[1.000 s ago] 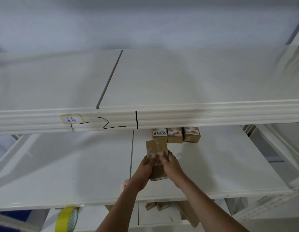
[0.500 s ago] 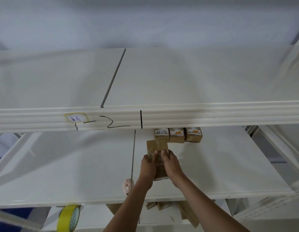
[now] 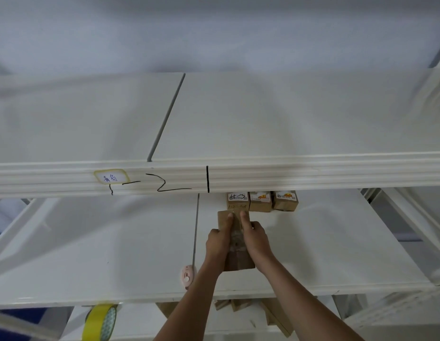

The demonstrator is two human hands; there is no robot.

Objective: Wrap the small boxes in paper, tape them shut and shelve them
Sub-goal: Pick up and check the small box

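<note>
Both our left hand and right hand pinch the brown paper-wrapped box on the white middle shelf; we should probably press the tape flat before releasing.

left hand curled, thumb extended | right hand apparently likewise | forearms converging forward

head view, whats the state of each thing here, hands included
left hand: grips the brown parcel, forefinger pressed along its top
right hand: grips the parcel likewise
brown parcel: paper-wrapped, taped, lying on the middle shelf
three labelled boxes: wrapped, in a row behind it
yellow tape roll: on the lower level
</note>
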